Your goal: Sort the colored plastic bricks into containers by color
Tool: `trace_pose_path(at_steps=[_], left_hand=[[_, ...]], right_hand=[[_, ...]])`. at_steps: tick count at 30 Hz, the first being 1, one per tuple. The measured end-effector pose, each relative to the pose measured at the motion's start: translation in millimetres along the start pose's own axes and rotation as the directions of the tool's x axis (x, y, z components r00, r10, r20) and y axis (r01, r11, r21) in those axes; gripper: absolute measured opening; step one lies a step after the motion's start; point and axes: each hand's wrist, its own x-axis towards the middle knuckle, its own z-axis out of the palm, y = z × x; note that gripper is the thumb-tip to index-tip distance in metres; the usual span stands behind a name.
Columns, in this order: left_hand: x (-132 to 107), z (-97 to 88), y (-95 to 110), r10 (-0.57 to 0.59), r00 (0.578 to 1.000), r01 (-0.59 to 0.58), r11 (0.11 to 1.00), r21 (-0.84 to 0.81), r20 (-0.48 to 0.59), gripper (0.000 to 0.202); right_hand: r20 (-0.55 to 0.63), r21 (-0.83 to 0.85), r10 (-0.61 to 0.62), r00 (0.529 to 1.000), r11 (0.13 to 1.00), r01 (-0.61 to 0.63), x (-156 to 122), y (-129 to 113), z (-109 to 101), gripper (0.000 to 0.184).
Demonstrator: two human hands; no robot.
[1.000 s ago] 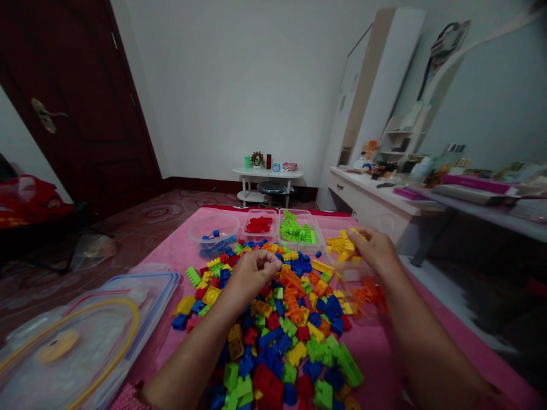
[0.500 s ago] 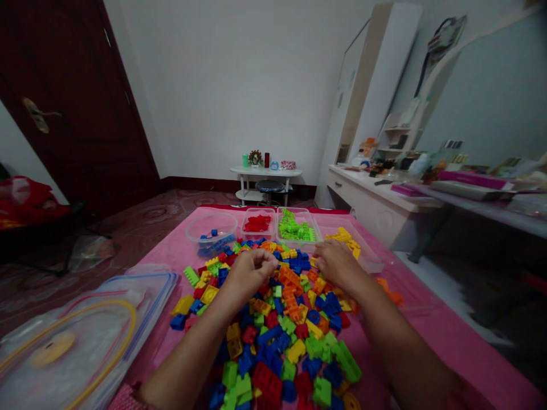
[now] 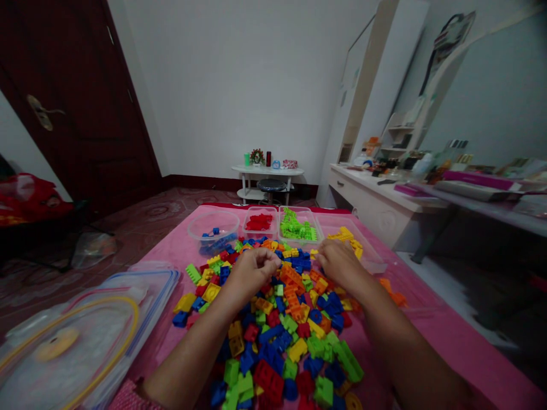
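Toy building bricks (image 3: 294, 293) in red, blue, green, yellow and orange lie in a loose heap on the pink tabletop. Over the left side of the heap, my left hand (image 3: 254, 272) is closed, thumb and forefinger pinched together; whatever is between them is too small or hidden. My right hand (image 3: 339, 261) is at the heap's far right side, by the front of the tub of yellow bricks (image 3: 351, 242). Its fingers are bent down and drawn together, and their tips are partly hidden, with a bit of yellow beside them.
Along the far edge stand a round tub (image 3: 200, 234) with blue bricks, a tub of red bricks (image 3: 258, 222) and a tub of green bricks (image 3: 297, 228). Orange bricks (image 3: 393, 293) sit in a clear container at right. Stacked clear lids (image 3: 98, 324) lie at left.
The whole view has shifted slightly right and down. Both hands keep nearly the same pose over the heap, and the bricks look unmoved.
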Motion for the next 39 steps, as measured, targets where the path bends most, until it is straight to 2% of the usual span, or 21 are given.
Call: trace_pose_path(at_steps=[2, 4, 6, 9, 12, 15, 18, 21, 25, 27, 30, 35, 37, 39], left_hand=[[0.3, 0.1, -0.4, -0.002, 1.000, 0.002, 1.000, 0.010, 0.000, 0.023], [0.7, -0.2, -1.8, 0.000, 1.000, -0.001, 1.000, 0.029, 0.004, 0.022], [1.0, -0.8, -3.5, 0.015, 1.000, -0.015, 0.998, 0.057, 0.007, 0.021], [0.4, -1.4, -5.0, 0.056, 0.998, -0.056, 0.990, 0.129, 0.001, 0.020], [-1.0, -0.5, -3.6, 0.109, 0.994, -0.100, 0.965, 0.242, -0.025, 0.019], [-2.2, 1.3, -1.0, 0.176, 0.984, -0.161, 0.928, 0.336, -0.014, 0.019], [-3.0, 2.4, -0.5, 0.192, 0.981, -0.182, 0.920, 0.348, 0.008, 0.020], [-2.9, 2.2, -2.2, 0.185, 0.983, -0.174, 0.920, 0.351, 0.002, 0.021], [-1.1, 1.3, -4.6, 0.163, 0.985, -0.139, 0.941, 0.308, -0.054, 0.023], [-0.2, 1.2, -4.8, 0.115, 0.992, -0.100, 0.968, 0.229, -0.054, 0.029], [-0.3, 2.2, -3.0, 0.051, 0.999, -0.052, 0.994, 0.101, 0.015, 0.038], [-2.7, 7.1, 0.6, 0.072, 0.988, -0.070, 0.997, -0.021, 0.139, 0.049], [-2.5, 8.8, 0.2, 0.083, 0.981, -0.068, 0.994, -0.091, 0.175, 0.047], [-1.7, 9.0, -0.4, 0.073, 0.984, -0.055, 0.992, -0.111, 0.164, 0.042]], right_hand=[[-0.111, 0.006, 0.033, 0.993, 0.999, -0.032, 2.3, 10.8, -6.3, 0.031], [-0.261, 0.006, 0.088, 0.961, 0.996, -0.090, 4.1, 22.4, -10.0, 0.029], [-0.334, 0.029, 0.116, 0.935, 0.993, -0.113, 5.1, 29.4, -10.9, 0.029], [-0.244, 0.174, 0.062, 0.968, 0.985, -0.019, 4.1, 22.3, -9.4, 0.027], [-0.087, 0.320, -0.075, 0.993, 0.942, 0.099, -2.6, -2.3, -6.0, 0.025], [-0.023, 0.352, -0.240, 0.970, 0.907, 0.233, -14.4, -26.7, 0.4, 0.041], [0.025, 0.333, -0.362, 0.932, 0.882, 0.334, -23.6, -40.0, 9.9, 0.056], [0.019, 0.306, -0.326, 0.945, 0.902, 0.304, -24.2, -45.0, 16.1, 0.054], [-0.053, 0.404, -0.235, 0.971, 0.884, 0.236, -16.2, -46.3, 8.8, 0.022], [-0.062, 0.517, -0.202, 0.977, 0.831, 0.205, -12.4, -43.9, 1.1, 0.010], [-0.071, 0.703, -0.183, 0.980, 0.688, 0.180, -9.6, -37.0, -9.6, 0.008], [-0.014, 0.948, -0.231, 0.973, 0.306, 0.086, -12.2, -32.4, -20.1, 0.019], [-0.019, 0.964, -0.250, 0.968, 0.252, 0.083, -13.5, -35.0, -21.1, 0.017], [-0.048, 0.951, -0.241, 0.969, 0.286, 0.118, -13.4, -37.1, -20.8, 0.014]])
